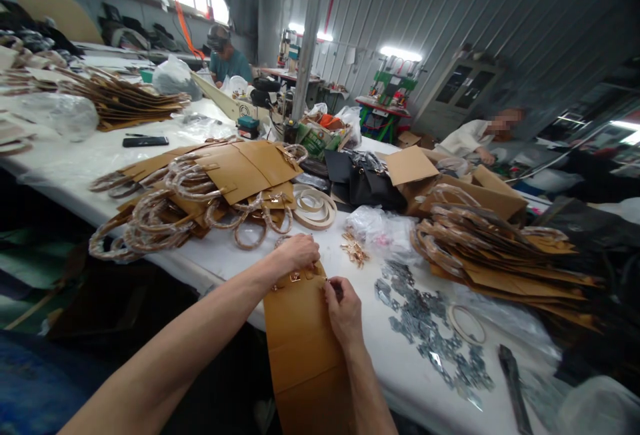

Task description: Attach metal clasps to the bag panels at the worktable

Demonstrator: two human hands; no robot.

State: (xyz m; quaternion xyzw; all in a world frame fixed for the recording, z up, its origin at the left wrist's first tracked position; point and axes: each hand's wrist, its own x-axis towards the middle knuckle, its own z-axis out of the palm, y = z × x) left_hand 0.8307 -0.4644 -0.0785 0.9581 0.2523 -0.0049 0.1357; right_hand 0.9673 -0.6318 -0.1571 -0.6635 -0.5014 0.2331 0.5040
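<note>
A long tan-brown bag panel (305,335) hangs over the table's front edge, with gold-coloured metal fittings (295,277) near its upper end. My left hand (299,253) is closed over that upper end, its curled fingers at the top right corner. Part of a plastic-wrapped handle shows just behind it. My right hand (345,308) pinches the panel's right edge near the top corner; any small part between its fingertips is hidden. Right of the hands lie a small pile of gold-coloured fittings (355,250) and many scattered grey metal plates (425,318).
Bag panels with wrapped handles (245,171) are heaped at left, and another stack (500,255) sits at right. Behind are a tape roll (315,208), a black bag (375,185) and a cardboard box (480,198). A dark tool (514,388) lies front right. Two people work farther back.
</note>
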